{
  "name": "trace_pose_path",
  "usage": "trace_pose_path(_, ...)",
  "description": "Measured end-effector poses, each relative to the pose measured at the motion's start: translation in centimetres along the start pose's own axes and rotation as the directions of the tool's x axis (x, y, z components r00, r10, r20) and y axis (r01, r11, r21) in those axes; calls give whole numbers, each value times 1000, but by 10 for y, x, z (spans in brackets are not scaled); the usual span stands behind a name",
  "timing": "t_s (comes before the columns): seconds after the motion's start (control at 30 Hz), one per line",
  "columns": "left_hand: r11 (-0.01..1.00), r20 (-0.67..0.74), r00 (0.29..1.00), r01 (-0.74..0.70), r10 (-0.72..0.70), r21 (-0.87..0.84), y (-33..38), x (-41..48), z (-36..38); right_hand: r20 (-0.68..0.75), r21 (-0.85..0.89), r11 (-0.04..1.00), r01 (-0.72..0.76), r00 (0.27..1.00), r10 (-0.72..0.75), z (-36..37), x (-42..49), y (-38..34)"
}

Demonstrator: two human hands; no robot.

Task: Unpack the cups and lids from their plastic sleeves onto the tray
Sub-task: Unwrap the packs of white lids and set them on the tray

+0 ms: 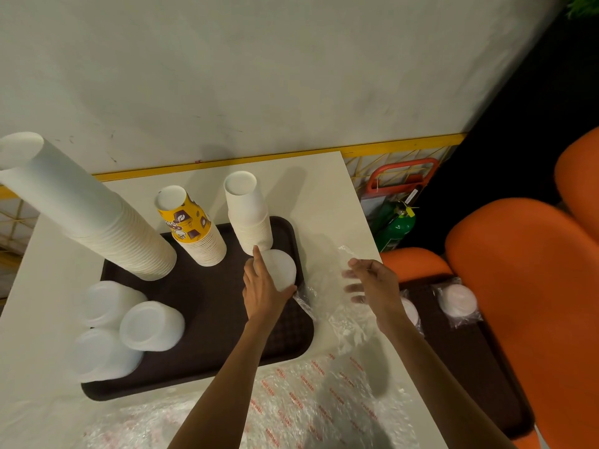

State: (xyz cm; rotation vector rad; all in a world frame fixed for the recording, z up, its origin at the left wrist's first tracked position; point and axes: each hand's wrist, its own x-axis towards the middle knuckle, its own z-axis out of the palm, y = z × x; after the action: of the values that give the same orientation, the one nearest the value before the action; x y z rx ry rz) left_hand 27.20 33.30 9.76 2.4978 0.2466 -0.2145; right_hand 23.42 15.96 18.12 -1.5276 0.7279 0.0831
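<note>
Bench (324, 196): tray (210, 303) already carries three cup stacks (97, 215) far, three lid stacks (152, 325) near-left. Left hand (264, 293) fingers clamped on fourth lid stack (280, 267) at the tray's right edge. Right hand (372, 283) at the sleeve (350, 322), blurred, grip unclear. Sleeved lids (457, 301) on the right are still to do.

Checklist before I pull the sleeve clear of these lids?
1. Lids sit on the tray: ok, near its right edge.
2. Left hand holds the lids: ok.
3. Right hand grips the sleeve: cannot tell, its fingers are blurred.
4. Sleeve fully off the lids: cannot tell; plastic lies against the stack.
5. Cups upright on the tray: ok.
6. Wrapped lids at far right unpacked: not ok.
</note>
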Motion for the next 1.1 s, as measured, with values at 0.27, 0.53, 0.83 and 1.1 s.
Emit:
trace_pose_path(0.27,1000,-19,1000,19,-19,6,-2,-2,-1,16,61,998,-16,1000,15,-3,-4,-6)
trace_pose_path(0.53,843,-155,984,-8,-89,-537,6,-49,-42,110,224,963,-149,986,127,0,-12,-18)
trace_pose_path(0.83,494,532,847,468,-12,-733,23,-117,-61,254,350,907,-235,956,149,15,-38,-19)
trace_pose_path(1.1,478,369,903,230,220,-848,22,-145,-79,230,587,762,-274,959,168,11,-48,-23)
